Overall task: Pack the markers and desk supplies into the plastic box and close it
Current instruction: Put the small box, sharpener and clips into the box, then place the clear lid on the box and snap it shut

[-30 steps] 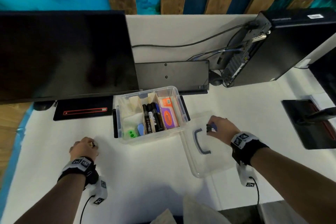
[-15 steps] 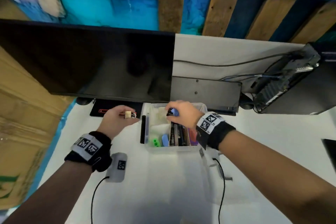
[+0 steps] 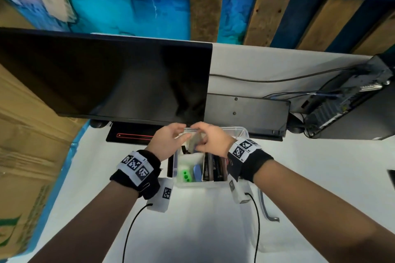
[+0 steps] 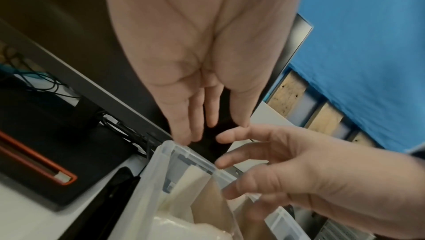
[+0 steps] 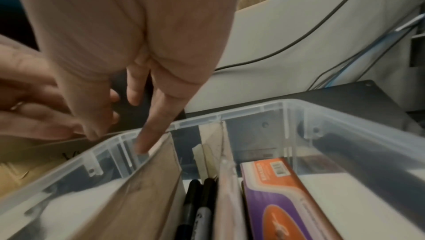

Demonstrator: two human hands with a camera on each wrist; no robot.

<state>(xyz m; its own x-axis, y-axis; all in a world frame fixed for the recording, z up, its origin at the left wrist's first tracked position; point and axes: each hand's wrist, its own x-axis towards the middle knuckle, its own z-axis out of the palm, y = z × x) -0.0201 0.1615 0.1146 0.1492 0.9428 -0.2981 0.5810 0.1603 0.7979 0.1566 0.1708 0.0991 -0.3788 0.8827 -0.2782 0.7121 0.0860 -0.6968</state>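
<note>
Clear plastic box (image 3: pixel 240 132) open on white desk (image 3: pixel 320 177), just before black monitor (image 3: pixel 106 77); black markers (image 5: pixel 197 198) sit between cardboard dividers (image 5: pixel 147 180). Left hand (image 3: pixel 168 142) and right hand (image 3: pixel 210 141) meet over far rim, fingers loosely spread, nothing visibly gripped, likely dropping small item. Little room behind; near side free.

Plastic box (image 3: pixel 242 134) set on bench (image 3: pixel 192 230) before monitor (image 3: pixel 106 79). Markers (image 3: pixel 211 170) held in middle compartment, dividers on both sides. Lid (image 3: pixel 265 220) laid right of box. Both hands positioned over box's far-left corner: left hand (image 3: pixel 168 142), right hand (image 3: pixel 211 140).
</note>
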